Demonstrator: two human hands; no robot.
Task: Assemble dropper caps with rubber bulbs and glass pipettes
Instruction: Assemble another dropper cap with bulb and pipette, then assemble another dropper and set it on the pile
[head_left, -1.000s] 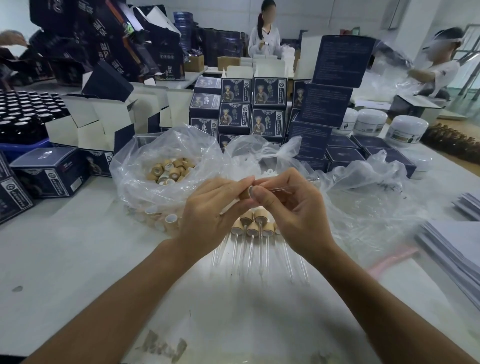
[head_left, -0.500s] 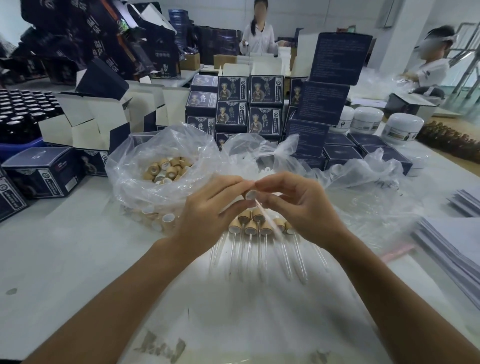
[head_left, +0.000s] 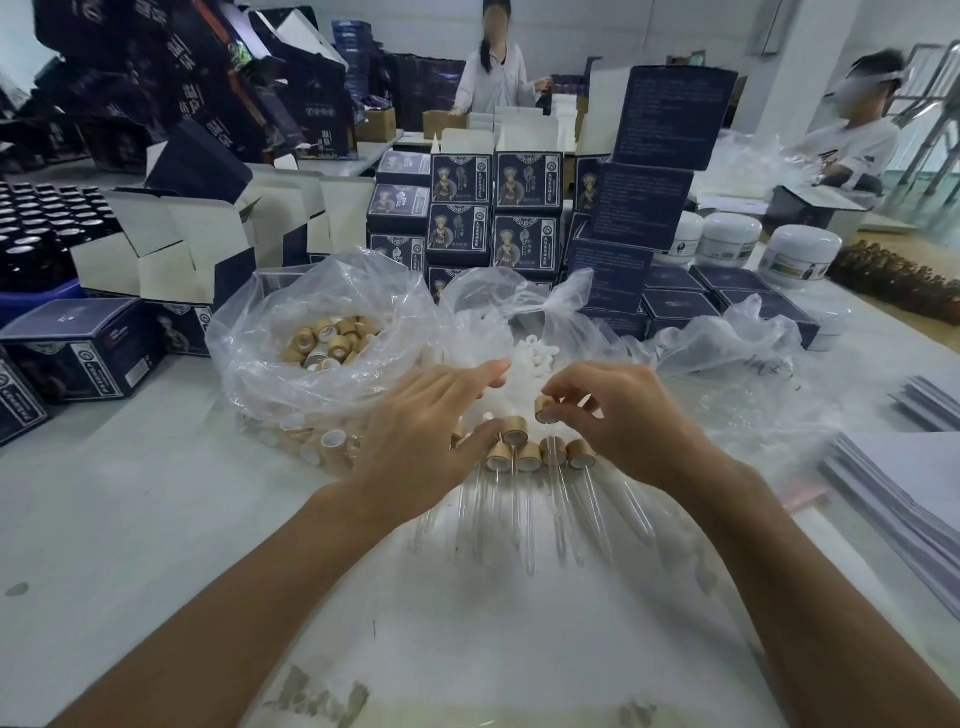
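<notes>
My right hand (head_left: 618, 415) pinches a tan dropper cap (head_left: 545, 408) by its rim, with a glass pipette hanging from it, just above a row of assembled droppers (head_left: 530, 457) lying on the white table. Their glass pipettes (head_left: 563, 509) point toward me. My left hand (head_left: 431, 441) hovers beside the row with fingers stretched out and holds nothing. A clear plastic bag of loose tan caps (head_left: 332, 340) sits behind my left hand. A second clear bag with white rubber bulbs (head_left: 535, 353) lies behind both hands.
Dark blue product boxes (head_left: 467, 228) are stacked behind the bags, with open cartons (head_left: 171, 244) and black bottles (head_left: 36, 218) at the left. White jars (head_left: 800, 254) stand at the right back. Paper stacks (head_left: 904, 488) lie at the right edge. Two people work farther back.
My hands have parted. The left let go of the cap and opened, moving left and down. The right lowered the assembled dropper toward the row on the table.
</notes>
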